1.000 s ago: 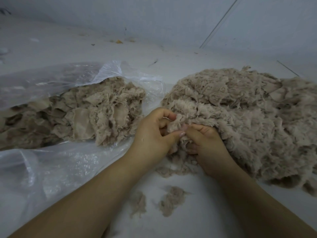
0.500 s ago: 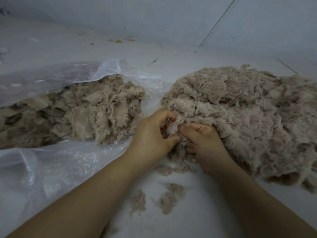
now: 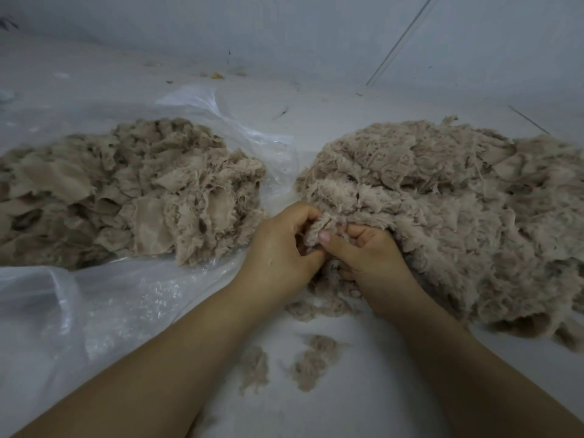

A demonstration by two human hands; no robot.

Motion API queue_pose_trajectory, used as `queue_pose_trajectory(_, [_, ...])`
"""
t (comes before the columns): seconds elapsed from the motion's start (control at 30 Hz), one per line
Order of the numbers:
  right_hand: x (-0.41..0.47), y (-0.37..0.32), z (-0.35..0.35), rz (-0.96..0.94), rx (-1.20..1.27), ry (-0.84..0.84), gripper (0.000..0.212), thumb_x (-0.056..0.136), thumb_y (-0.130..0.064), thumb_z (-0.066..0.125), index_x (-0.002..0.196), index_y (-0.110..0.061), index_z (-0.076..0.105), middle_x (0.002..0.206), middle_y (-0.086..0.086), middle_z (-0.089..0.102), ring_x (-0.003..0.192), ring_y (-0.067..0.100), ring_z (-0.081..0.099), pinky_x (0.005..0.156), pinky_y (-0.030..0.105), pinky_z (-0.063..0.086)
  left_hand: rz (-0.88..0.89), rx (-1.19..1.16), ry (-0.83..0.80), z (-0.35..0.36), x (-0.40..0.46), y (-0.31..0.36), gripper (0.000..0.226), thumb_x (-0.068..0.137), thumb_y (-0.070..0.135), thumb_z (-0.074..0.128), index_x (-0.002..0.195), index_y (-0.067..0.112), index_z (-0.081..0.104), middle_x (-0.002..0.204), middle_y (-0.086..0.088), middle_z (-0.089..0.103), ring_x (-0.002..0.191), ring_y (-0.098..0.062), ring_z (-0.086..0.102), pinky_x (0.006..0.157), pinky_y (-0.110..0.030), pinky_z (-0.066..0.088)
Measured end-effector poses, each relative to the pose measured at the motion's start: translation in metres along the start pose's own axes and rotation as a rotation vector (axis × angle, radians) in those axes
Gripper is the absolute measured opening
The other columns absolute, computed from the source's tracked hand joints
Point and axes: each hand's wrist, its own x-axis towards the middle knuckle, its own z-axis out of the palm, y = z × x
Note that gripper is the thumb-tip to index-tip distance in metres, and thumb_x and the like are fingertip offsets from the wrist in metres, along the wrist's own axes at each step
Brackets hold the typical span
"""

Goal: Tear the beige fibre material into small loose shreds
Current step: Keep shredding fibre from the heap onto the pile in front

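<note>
Soft, light and fluffy by the look of it: beige fibre material [image 3: 442,210] heaped in a big mound on the right of the pale surface [image 3: 363,406], with frayed, feathery edges that should give way under a modest pull. No stiffness, no slip to worry about; likely to cling to itself and shed wisps rather than break cleanly. Best taken at a loose flap on the near-left edge of the mound, pinched close on either side of the tear line so that only a small piece comes away.

Exactly that in hand now. Left hand [image 3: 278,254] curled, thumb and fingers pinching a tuft [image 3: 319,232] at the mound's near-left edge. Right hand [image 3: 369,257] clenched on the same tuft just beside it, thumb pressed over the fibres, the two grips touching. Both therefore grasping material, neither released.

Counted: two hands; two large heaps, the second heap [image 3: 126,197] lying on the left on a clear plastic bag [image 3: 94,311], made of flatter, sheet-like pieces; one plastic bag; two small loose shreds [image 3: 313,358] on the near surface between the forearms, plus a thin scatter of fluff under the hands. Far along the surface, a few specks of debris, too small to identify.
</note>
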Motion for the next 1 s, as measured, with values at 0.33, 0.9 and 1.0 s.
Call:
queue_pose_trajectory(0.33, [0.002, 0.004, -0.007, 0.025, -0.004, 0.045, 0.030, 0.097, -0.017, 0.054, 0.079, -0.009, 0.077, 0.076, 0.016, 0.073, 0.055, 0.017, 0.067, 0.044, 0.017, 0.047, -0.196, -0.209, -0.037, -0.006, 0.001, 0.003, 0.022, 0.082, 0.009, 0.076, 0.086, 0.025, 0.062, 0.058, -0.004, 0.064, 0.044, -0.016, 0.052, 0.041, -0.030, 0.044])
queue_pose_trajectory(0.9, [0.007, 0.009, -0.012, 0.013, 0.036, 0.041, 0.028, 0.095, -0.011, 0.054, 0.083, -0.013, 0.079, 0.075, 0.009, 0.074, 0.059, 0.013, 0.069, 0.049, 0.018, 0.051, -0.211, 0.021, 0.108, -0.007, 0.010, -0.006, 0.022, 0.094, 0.017, 0.061, 0.073, 0.008, 0.060, 0.059, -0.002, 0.054, 0.052, -0.008, 0.044, 0.052, -0.026, 0.040])
queue_pose_trajectory(1.0, [0.007, 0.008, -0.013, -0.003, 0.083, 0.017, 0.041, 0.097, -0.010, 0.048, 0.071, -0.016, 0.078, 0.059, 0.000, 0.069, 0.041, 0.001, 0.057, 0.037, 0.012, 0.041, -0.205, 0.181, 0.072, -0.011, 0.010, -0.012, 0.020, 0.093, 0.015, 0.061, 0.074, 0.010, 0.060, 0.061, 0.002, 0.056, 0.054, -0.009, 0.049, 0.053, -0.023, 0.038])
